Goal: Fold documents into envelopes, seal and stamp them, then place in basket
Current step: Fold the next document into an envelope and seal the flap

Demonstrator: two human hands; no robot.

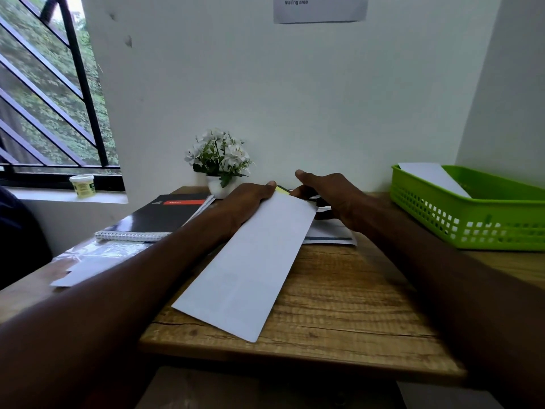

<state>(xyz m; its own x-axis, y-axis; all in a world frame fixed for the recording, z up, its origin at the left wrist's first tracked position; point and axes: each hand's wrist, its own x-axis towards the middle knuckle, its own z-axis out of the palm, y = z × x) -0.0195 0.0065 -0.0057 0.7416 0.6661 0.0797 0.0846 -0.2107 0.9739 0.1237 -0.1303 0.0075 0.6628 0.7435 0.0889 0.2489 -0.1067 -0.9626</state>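
Note:
A long white envelope (250,267) lies diagonally on the wooden desk (339,305), blank side up. My left hand (246,202) holds its far end, with the thumb on top at the corner. A small yellow item (282,189) shows just past that corner. My right hand (333,196) reaches over the far end of the envelope, thumb raised apart from the fingers, above a dark object (320,202) that it partly hides. The green basket (472,211) at the right has one white envelope (433,175) in it.
A black spiral notebook (159,216) and clear plastic with white envelopes (97,258) lie at the left. A small pot of white flowers (219,160) stands at the wall. Printed papers (330,234) lie under my right hand. A jar (82,185) sits on the window sill.

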